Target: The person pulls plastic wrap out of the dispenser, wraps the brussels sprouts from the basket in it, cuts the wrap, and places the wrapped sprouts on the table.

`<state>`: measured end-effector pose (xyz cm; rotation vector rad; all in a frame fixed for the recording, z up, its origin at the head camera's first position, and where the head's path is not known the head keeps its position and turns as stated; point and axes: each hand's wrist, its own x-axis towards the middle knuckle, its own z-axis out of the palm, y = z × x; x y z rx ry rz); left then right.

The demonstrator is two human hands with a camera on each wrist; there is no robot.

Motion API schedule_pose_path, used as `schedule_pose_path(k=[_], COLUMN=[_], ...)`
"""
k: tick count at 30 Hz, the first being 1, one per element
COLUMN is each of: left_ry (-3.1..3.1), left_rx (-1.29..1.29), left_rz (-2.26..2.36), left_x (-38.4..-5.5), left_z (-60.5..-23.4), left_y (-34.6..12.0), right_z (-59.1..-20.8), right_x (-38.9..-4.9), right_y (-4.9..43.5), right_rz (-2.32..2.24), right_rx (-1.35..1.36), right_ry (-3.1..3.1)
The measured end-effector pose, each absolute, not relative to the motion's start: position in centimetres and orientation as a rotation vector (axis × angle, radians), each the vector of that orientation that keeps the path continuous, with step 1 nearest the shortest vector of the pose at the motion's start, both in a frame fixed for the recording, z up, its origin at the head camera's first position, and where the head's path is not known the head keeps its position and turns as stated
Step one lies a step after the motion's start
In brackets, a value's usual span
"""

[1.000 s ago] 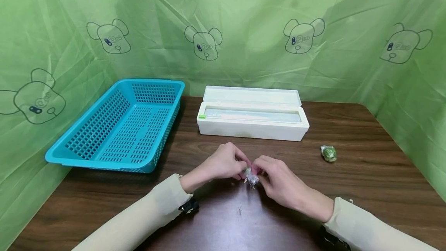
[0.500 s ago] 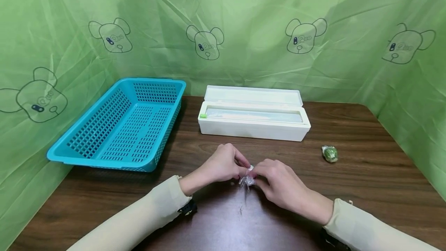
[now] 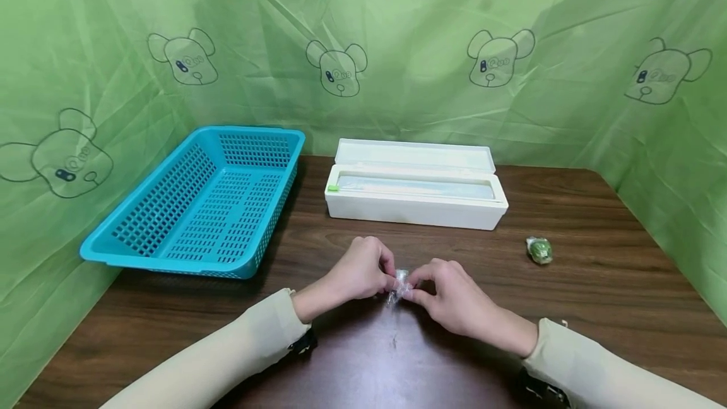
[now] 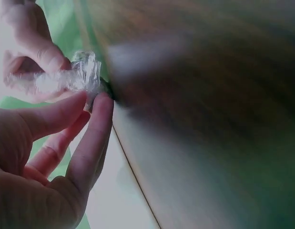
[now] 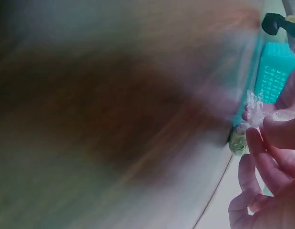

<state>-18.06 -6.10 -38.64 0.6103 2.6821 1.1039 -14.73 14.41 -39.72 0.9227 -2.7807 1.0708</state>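
Between the two hands, over the near middle of the table, is a small green ball (image 5: 238, 142) wrapped in clear cling film (image 3: 401, 284). My left hand (image 3: 362, 271) pinches the bundle from its left side between thumb and fingers. From the right, my right hand (image 3: 461, 298) pinches the gathered film with thumb and index finger. The film (image 4: 85, 71) bunches up between the fingertips in the left wrist view, where the ball is mostly hidden. A similar film-wrapped green ball (image 3: 539, 250) lies on the table to the right.
A long white cling film box (image 3: 414, 210) stands beyond the hands, its lid (image 3: 416, 155) up at the back. To the left sits a blue mesh basket (image 3: 170, 266). Green patterned cloth (image 3: 409, 49) surrounds the wooden table (image 3: 602, 308).
Both hands keep hold of the wrapped bundle and have turned it slightly. The film now shows between the fingertips, and the right fingers have shifted their grip on it.
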Motion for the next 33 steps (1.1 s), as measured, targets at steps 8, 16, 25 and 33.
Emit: schedule_pose_path(k=[8, 16, 25, 33], left_ry=[2.636, 2.606, 2.545, 2.584], left_rx=[0.747, 0.712, 0.728, 0.809], left_rz=[1.160, 1.122, 1.067, 1.154], left_x=[-18.3, -19.1, -18.1, -17.8], left_z=[-38.5, -38.2, -37.9, -38.1], left_y=[-5.6, -5.2, -5.7, -5.6], right_z=[-39.3, -38.9, -39.0, -39.2], right_x=[-15.9, -16.7, -17.2, -17.4], right_y=[14.4, 15.0, 15.1, 15.0], right_rz=[1.395, 1.670, 1.872, 1.848], right_rx=[0.818, 0.575, 0.333, 0.283], right_ry=[-2.873, -2.938, -2.939, -2.974])
